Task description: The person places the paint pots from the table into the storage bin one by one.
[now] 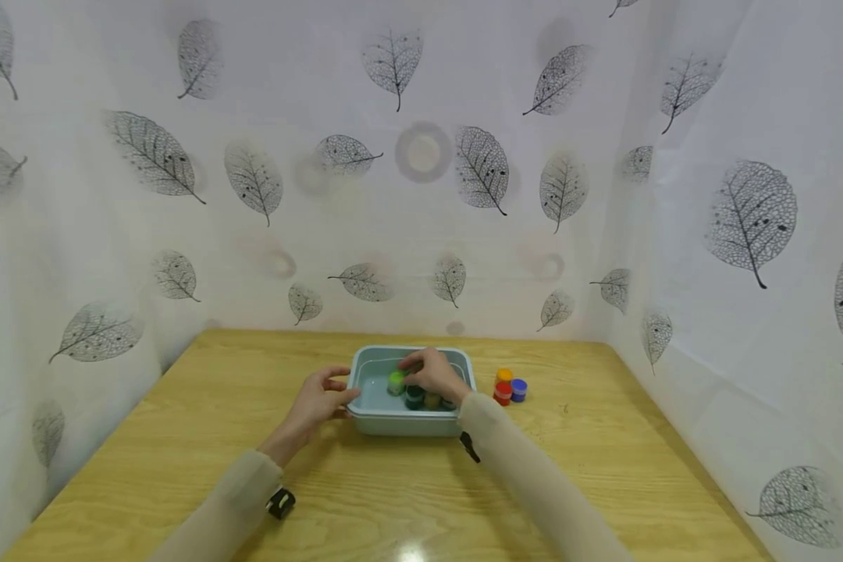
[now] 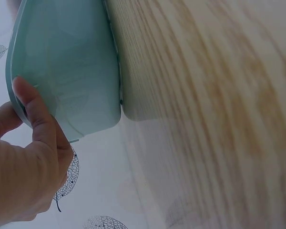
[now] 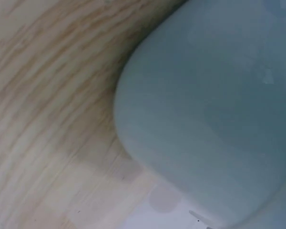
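A pale blue-green plastic box (image 1: 407, 425) stands on the table, its mouth upward. My left hand (image 1: 323, 396) grips its left end, thumb and fingers about the rim, as the left wrist view also shows. Inside the box, my right hand (image 1: 432, 373) has its fingertips at a small light-green paint pot (image 1: 396, 382) and appears to pinch it. Beside that pot sit a dark green pot (image 1: 414, 398) and a brownish one (image 1: 432, 400), partly under the hand. Only the outer wall of the box (image 3: 205, 109) fills the right wrist view; the fingers are out of it.
Right of the box, an orange pot (image 1: 504, 376), a red pot (image 1: 502, 393) and a blue pot (image 1: 518, 390) stand close together on the wooden table (image 1: 365, 499). White curtains (image 1: 421, 211) with leaf prints hang behind and along both sides.
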